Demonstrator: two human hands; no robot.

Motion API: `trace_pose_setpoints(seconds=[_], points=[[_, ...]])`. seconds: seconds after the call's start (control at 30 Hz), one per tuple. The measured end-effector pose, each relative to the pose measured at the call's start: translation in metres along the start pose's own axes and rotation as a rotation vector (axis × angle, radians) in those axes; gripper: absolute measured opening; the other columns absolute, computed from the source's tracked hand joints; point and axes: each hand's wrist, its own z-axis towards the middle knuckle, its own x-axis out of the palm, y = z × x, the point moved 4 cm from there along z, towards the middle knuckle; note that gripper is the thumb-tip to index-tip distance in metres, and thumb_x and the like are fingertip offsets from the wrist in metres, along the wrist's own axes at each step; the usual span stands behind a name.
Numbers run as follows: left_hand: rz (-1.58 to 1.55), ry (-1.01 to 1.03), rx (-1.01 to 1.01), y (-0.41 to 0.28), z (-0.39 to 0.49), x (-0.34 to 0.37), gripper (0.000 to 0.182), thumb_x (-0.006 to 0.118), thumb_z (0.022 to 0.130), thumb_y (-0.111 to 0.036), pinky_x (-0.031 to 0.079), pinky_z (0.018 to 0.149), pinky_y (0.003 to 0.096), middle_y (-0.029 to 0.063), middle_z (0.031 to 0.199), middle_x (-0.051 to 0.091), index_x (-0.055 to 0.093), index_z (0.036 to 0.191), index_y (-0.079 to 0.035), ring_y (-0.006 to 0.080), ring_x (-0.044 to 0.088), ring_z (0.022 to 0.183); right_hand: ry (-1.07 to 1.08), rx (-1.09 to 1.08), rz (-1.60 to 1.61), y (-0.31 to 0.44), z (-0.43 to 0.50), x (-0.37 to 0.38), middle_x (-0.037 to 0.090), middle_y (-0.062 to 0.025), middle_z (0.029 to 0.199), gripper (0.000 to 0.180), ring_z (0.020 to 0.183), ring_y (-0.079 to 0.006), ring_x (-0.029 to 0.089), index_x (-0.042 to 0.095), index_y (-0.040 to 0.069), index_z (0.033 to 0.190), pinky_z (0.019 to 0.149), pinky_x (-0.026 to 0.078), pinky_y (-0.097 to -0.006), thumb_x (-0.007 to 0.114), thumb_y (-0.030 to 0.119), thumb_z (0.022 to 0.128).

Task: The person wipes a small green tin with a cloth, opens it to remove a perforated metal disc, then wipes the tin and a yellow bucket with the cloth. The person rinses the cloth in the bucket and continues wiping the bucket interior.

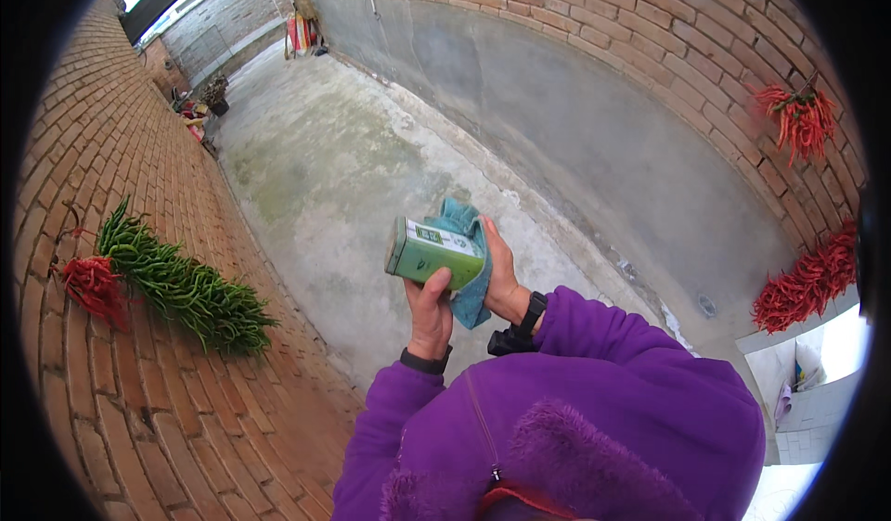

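A green rectangular tin (pixel 435 251) with a pale label panel bearing writing is held up in front of my chest, tilted with one end towards the left. My left hand (pixel 429 312) grips it from below, thumb on its lower side. A teal cloth (pixel 475 291) wraps around the tin's right end. My right hand (pixel 501 263) presses that cloth against the tin; part of its palm and fingers is hidden behind the cloth.
Brick walls flank a concrete floor (pixel 313 173). Green chilies (pixel 188 284) and red chilies (pixel 94 288) hang at left; more red bunches (pixel 804 121) (pixel 807 281) hang at right. A potted plant (pixel 214 95) and clutter stand along the far left wall.
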Motion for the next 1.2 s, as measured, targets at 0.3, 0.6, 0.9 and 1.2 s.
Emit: trace_pose_setpoints(seconds=[0.3, 0.6, 0.9, 1.2], points=[[-0.277, 0.085, -0.195, 0.071, 0.077, 0.082, 0.077, 0.068, 0.088, -0.05, 0.037, 0.112, 0.0627, 0.0113, 0.147, 0.045, 0.036, 0.149, -0.017, 0.0362, 0.045, 0.135, -0.241, 0.052, -0.211, 0.129, 0.053, -0.08, 0.063, -0.0037, 0.099, 0.034, 0.086, -0.0118, 0.061, 0.056, 0.006, 0.124, 0.075, 0.052, -0.0278, 0.045, 0.034, 0.107], [-0.191, 0.095, -0.234, 0.157, 0.15, 0.145, 0.077, 0.071, 0.086, -0.047, 0.036, 0.113, 0.0635, 0.0117, 0.145, 0.047, 0.038, 0.148, -0.015, 0.0368, 0.047, 0.133, -0.226, -0.196, -0.107, 0.247, 0.085, -0.152, 0.065, -0.006, 0.107, 0.034, 0.093, -0.0119, 0.062, 0.052, 0.005, 0.129, 0.079, 0.054, -0.03, 0.05, 0.029, 0.106], [0.015, 0.424, -0.372, 0.237, 0.193, 0.207, 0.087, 0.072, 0.083, -0.038, 0.04, 0.112, 0.0484, 0.0226, 0.141, 0.049, 0.031, 0.15, 0.0, 0.0422, 0.046, 0.134, -0.157, -0.336, -0.829, 0.26, 0.077, -0.159, 0.042, -0.0059, 0.121, 0.025, 0.122, -0.0217, 0.047, 0.056, 0.009, 0.105, 0.108, 0.038, -0.035, 0.071, 0.005, 0.085], [-0.26, 0.651, -0.754, 0.309, 0.216, 0.222, 0.091, 0.078, 0.074, -0.023, 0.035, 0.115, 0.0532, 0.0172, 0.147, 0.043, 0.033, 0.15, -0.004, 0.0454, 0.036, 0.14, -0.629, -0.346, -0.501, 0.361, 0.034, -0.255, 0.06, -0.0051, 0.111, 0.031, 0.099, -0.0117, 0.061, 0.055, 0.004, 0.124, 0.088, 0.051, -0.0279, 0.065, 0.019, 0.098]])
